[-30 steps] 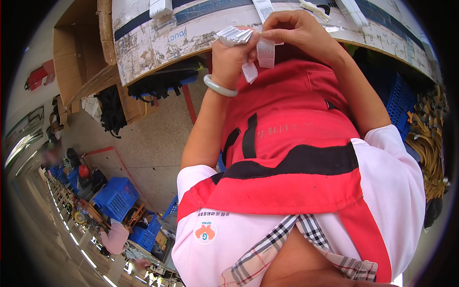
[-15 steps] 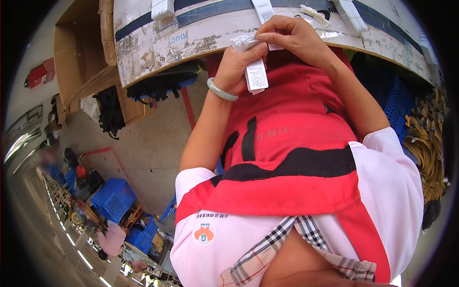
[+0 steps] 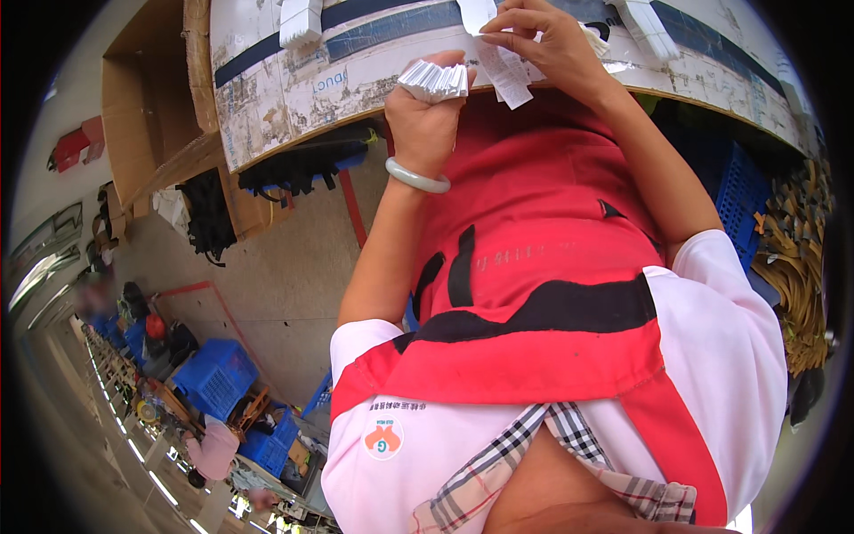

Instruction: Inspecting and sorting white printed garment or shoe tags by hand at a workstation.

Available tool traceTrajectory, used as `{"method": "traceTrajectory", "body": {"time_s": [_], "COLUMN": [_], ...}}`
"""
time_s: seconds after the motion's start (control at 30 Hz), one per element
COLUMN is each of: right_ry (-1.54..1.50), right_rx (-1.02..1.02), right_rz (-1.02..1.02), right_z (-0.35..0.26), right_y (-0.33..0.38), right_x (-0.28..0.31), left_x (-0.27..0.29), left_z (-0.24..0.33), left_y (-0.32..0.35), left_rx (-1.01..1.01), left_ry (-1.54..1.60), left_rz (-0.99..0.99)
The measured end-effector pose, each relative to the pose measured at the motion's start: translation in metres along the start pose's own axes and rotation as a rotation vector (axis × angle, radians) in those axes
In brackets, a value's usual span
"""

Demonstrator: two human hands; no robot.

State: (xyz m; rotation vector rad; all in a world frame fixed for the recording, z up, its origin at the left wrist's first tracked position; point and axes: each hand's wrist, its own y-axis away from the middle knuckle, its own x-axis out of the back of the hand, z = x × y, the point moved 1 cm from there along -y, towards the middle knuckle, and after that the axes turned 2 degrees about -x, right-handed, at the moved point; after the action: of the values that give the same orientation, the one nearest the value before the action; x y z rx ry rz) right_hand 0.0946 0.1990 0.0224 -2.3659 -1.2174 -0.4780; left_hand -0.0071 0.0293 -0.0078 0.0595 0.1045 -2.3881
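My left hand (image 3: 422, 125) is wrapped round a stack of folded white labels (image 3: 433, 81), their edges fanned upward. It is held just over the near edge of the worktable. To its right, my right hand (image 3: 550, 46) pinches a white label strip (image 3: 503, 73) between thumb and fingertips. The strip's printed lower end hangs over the table's near edge, and its upper part runs to the top of the picture. A pale bracelet (image 3: 417, 175) circles my left wrist.
On the scuffed worktable (image 3: 267, 98) stand a white label stack (image 3: 301, 23) at left and another stack (image 3: 648, 28) at right. A cardboard box (image 3: 151, 116) adjoins the table's left end. Blue crates (image 3: 215, 374) and a person (image 3: 213, 449) are further left.
My left hand has moved left and turned, so the stack's folded edges now face up. My right hand has parted from it and pinches the strip, whose lower end now hangs beside the stack.
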Motion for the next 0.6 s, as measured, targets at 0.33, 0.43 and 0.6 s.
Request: {"method": "traceTrajectory", "body": {"time_s": [0.33,0.43,0.6], "right_ry": [-0.073,-0.175,-0.186], "right_rx": [-0.012,-0.012,-0.072], "right_rz": [-0.199,-0.23,-0.261], "right_z": [-0.02,-0.016,-0.018], "right_y": [0.018,0.02,0.022], "right_x": [0.004,0.002,0.001], "left_x": [0.002,0.002,0.002], "left_z": [0.014,0.012,0.015], "left_y": [0.003,0.004,0.005], "left_rx": [-0.044,-0.037,-0.054], "left_ry": [-0.015,0.009,0.017], "left_rz": [-0.036,-0.05,-0.053]}}
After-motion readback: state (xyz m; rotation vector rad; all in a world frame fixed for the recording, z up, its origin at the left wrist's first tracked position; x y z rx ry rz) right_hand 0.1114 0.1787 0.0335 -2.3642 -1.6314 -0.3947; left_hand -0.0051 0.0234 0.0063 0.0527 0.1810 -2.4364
